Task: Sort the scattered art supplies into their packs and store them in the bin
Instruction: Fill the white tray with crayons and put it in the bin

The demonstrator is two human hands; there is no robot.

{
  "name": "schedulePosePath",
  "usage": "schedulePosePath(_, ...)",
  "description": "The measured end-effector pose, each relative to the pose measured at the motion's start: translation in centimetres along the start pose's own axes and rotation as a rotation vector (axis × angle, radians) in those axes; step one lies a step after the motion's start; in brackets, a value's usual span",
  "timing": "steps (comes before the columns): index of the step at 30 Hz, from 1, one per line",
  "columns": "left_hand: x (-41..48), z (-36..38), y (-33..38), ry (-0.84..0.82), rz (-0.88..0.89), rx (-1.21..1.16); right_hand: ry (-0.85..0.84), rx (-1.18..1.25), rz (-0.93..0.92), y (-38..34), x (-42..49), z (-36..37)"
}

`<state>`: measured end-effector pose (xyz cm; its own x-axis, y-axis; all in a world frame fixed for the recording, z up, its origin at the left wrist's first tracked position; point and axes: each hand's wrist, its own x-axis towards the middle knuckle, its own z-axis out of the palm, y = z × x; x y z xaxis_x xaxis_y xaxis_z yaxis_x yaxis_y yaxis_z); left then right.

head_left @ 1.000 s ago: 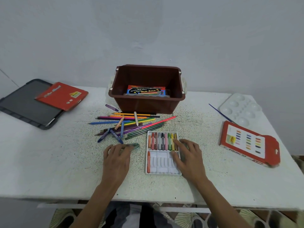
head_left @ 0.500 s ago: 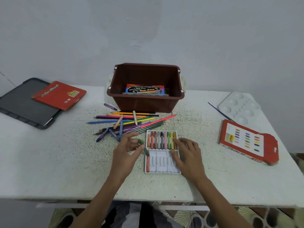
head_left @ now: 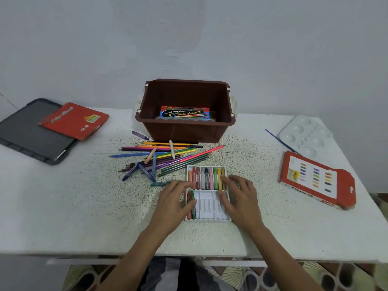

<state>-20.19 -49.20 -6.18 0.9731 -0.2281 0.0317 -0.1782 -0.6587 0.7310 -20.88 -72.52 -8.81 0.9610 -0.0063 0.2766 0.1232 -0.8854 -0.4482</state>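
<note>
A white crayon tray (head_left: 210,211) lies near the table's front, its upper row full of crayons. The lower row holds a red crayon and a green crayon (head_left: 193,211) at the left end. My left hand (head_left: 174,200) rests at the tray's left edge, fingers spread, thumb lying across the green crayon in its slot. My right hand (head_left: 239,198) holds the tray's right edge, thumb inside. Loose coloured pencils and crayons (head_left: 165,156) lie between the tray and the brown bin (head_left: 186,131), which holds a watercolour box (head_left: 184,113).
An oil pastel box (head_left: 317,179) lies at the right, with a white palette (head_left: 306,135) and a thin brush (head_left: 279,140) behind it. A red pack (head_left: 73,120) sits on a dark tray (head_left: 27,131) at the left. A teal crayon (head_left: 160,183) lies by my left fingers.
My left hand picked a green crayon off the table, carried it right and laid it in the tray's lower row. My right hand stayed on the tray.
</note>
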Motion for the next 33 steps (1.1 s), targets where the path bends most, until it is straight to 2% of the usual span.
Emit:
schedulePosePath(14,-0.2,1.5,-2.5,0.203,0.194,0.383,0.011,0.0,-0.011,0.1,0.0,0.1)
schedulePosePath(22,-0.9,0.7,-3.8,0.287,0.111,0.372,0.012,0.008,-0.007,0.1,0.0,0.0)
schedulePosePath(27,-0.4,-1.2,-5.0,0.39,0.038,0.564,0.012,0.005,-0.01,0.0,0.0,0.0)
schedulePosePath(33,0.3,-1.9,-5.6,0.384,0.049,0.647,0.009,0.004,-0.012,0.1,-0.1,0.0)
